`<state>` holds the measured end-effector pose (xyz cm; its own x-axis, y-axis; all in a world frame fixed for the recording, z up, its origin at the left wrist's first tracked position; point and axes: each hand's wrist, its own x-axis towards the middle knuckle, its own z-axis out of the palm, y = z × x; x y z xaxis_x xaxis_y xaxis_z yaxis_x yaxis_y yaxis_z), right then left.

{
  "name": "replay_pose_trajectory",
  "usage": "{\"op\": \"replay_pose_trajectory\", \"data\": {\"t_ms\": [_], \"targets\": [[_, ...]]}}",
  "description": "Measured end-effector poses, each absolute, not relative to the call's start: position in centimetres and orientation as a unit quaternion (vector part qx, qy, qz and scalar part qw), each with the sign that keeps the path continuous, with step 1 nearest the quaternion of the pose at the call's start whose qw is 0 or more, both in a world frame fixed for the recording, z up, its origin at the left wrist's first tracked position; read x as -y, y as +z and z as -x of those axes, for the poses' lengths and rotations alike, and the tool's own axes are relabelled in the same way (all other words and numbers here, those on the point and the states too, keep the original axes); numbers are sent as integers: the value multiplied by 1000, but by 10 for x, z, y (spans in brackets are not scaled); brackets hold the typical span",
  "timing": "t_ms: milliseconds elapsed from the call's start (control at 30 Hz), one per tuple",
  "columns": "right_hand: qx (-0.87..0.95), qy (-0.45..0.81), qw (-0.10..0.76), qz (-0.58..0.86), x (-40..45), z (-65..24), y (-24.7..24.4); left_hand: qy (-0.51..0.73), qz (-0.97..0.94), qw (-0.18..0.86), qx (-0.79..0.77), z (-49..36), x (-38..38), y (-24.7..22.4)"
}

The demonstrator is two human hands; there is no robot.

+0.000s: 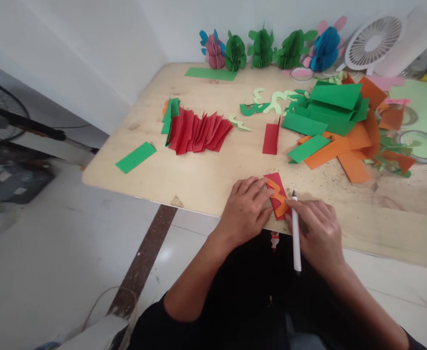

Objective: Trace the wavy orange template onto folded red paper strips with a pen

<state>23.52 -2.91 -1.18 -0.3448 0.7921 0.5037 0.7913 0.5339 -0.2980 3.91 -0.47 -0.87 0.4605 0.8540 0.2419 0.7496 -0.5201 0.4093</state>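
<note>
Near the table's front edge lies a folded red paper piece (278, 180) with a wavy orange paper cutout (280, 204) on top. My left hand (246, 206) rests on the table with its fingers extended and apart, fingertips touching the left edge of these papers. My right hand (317, 233) grips a white pen (296, 243), its dark tip pointing away from me. The same hand's index finger touches the right side of the orange cutout. Another folded red piece (271, 138) stands beyond my hands, and a row of pleated red papers (201, 132) lies to its left.
Green strips (135, 157), (211, 74) lie on the wooden table (199, 182). Pale green scraps (277, 101) are in the middle. Green and orange papers (359, 141) pile up at right. Several honeycomb paper figures (262, 47) and a white fan (374, 43) stand along the back.
</note>
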Motion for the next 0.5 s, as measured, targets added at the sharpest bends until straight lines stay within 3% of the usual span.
{"op": "replay_pose_trajectory", "data": {"t_ms": [500], "targets": [[825, -2, 310, 473, 28, -234, -11, 214, -846, 131, -470, -36, 2, -9]]}}
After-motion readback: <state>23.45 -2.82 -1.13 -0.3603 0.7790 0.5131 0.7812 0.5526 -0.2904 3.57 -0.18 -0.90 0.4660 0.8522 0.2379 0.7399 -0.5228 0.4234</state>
